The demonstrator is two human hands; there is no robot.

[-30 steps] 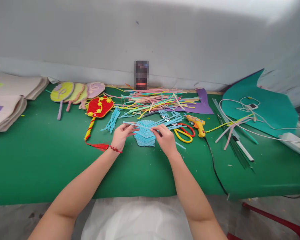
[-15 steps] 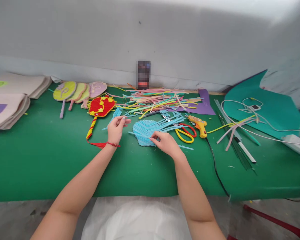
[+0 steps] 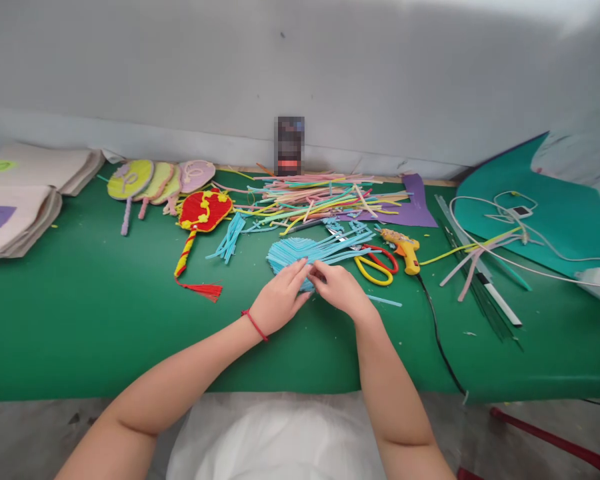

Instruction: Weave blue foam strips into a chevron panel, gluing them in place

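Observation:
A blue piece made of fuzzy stems [image 3: 293,249] lies on the green table, its loose stem ends spreading to the right. My left hand [image 3: 283,293] rests over its lower part, fingers together on the blue stems. Close against it, my right hand [image 3: 336,287] pinches at the lower edge of the blue piece. Both sets of fingertips meet there and hide what is between them. Short blue stems [image 3: 230,238] lie to the left. Scissors with red and yellow handles [image 3: 375,277] sit partly under the blue stem ends.
A yellow glue gun [image 3: 407,252] with a black cord lies right of the scissors. Coloured stems [image 3: 325,197] are heaped behind. At left are a red fan [image 3: 205,211], paler fans [image 3: 130,180] and cloth stacks [image 3: 20,217]. Teal sheet [image 3: 555,207] and white cables are at right.
My left hand has moved right and down from beside the short blue stems onto the blue piece. My right hand stays at its lower edge.

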